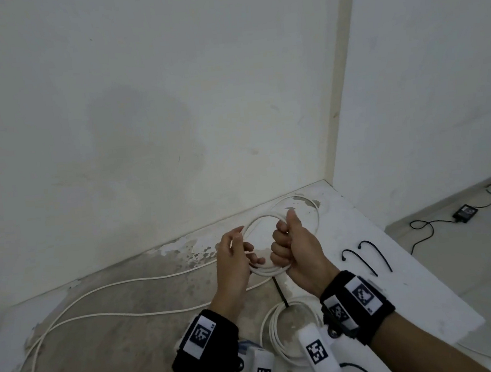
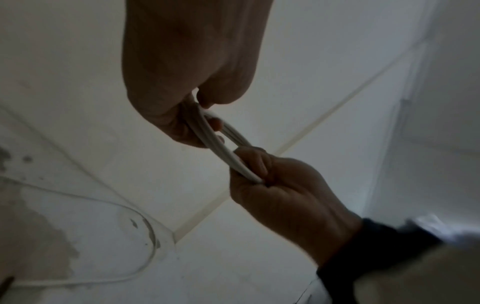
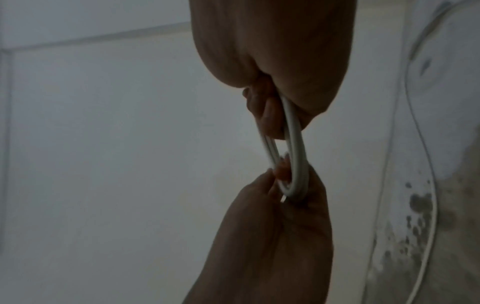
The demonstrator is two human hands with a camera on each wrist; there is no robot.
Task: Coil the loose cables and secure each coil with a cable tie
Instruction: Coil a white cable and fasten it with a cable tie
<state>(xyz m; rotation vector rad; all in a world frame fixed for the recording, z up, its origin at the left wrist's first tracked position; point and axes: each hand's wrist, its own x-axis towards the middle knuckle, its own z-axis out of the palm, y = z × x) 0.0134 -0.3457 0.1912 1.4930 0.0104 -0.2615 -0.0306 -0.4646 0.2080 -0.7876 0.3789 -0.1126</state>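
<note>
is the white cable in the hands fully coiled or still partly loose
Partly loose. Both the left hand and right hand grip a few loops of the cable, but a long tail trails across the surface.

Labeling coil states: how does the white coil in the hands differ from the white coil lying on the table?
The held coil is lifted, gripped by the left hand and right hand; the table coil lies flat, untouched. The held coil trails loose cable across the table; the table coil carries a black tie. Both are white, multi-loop.
</note>
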